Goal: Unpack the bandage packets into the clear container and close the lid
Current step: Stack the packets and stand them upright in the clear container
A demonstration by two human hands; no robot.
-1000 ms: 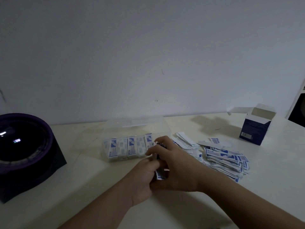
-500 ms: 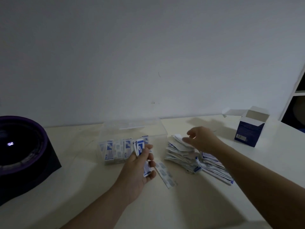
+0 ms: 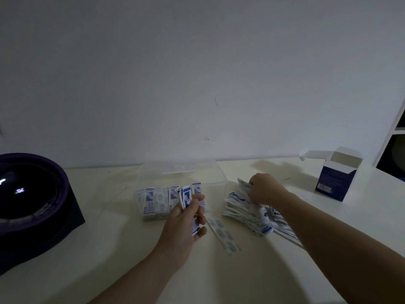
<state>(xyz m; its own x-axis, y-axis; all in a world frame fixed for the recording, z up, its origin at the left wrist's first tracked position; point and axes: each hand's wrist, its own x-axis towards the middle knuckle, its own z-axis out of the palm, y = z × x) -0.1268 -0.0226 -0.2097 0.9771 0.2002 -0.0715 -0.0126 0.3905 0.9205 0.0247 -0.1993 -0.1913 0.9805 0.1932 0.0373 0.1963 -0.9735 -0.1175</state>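
A clear container (image 3: 215, 172) stands open at the table's middle, with a row of white-and-blue bandage packets (image 3: 156, 201) upright along its front wall. My left hand (image 3: 183, 224) grips a small bundle of packets (image 3: 185, 197) just in front of the container. To the right lies a heap of loose packets (image 3: 243, 212). My right hand (image 3: 264, 190) rests on the heap's top, fingers curled round a few packets. One strip of bandages (image 3: 223, 234) lies flat on the table between my hands.
An opened blue-and-white cardboard box (image 3: 335, 182) stands at the right. A large dark round device with a purple rim (image 3: 32, 194) fills the left side. A white wall runs behind the table, and a shelf unit (image 3: 394, 145) shows at the far right.
My hands parted: the right hand went from the bundle to the loose heap and took hold of packets there. The left hand kept its bundle. A strip now lies on the table.
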